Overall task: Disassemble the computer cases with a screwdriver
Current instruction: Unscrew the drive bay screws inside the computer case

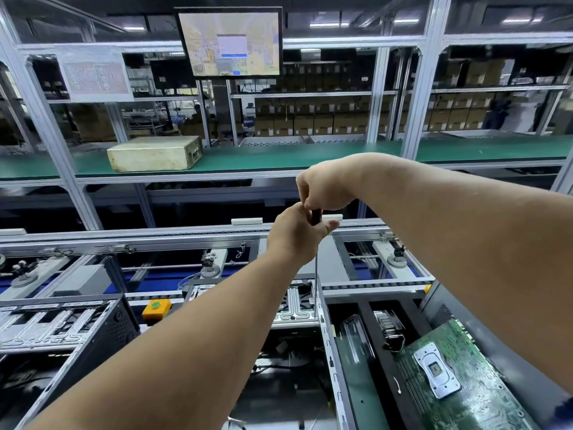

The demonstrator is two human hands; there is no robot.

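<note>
A long screwdriver (316,274) stands upright, its thin shaft running down to the metal drive bracket (296,308) at the far end of the open computer case (331,367). My right hand (325,187) grips the top of the dark handle from above. My left hand (297,234) wraps around the handle just below it. The tip meets the bracket near the case's inner wall. A green motherboard (459,377) lies tilted inside the case at the right.
A second open case (62,330) sits at the left. An orange box with a green button (156,308) sits on the conveyor frame. Beyond are roller rails, a green-topped shelf with a beige box (155,153), and a monitor (231,41).
</note>
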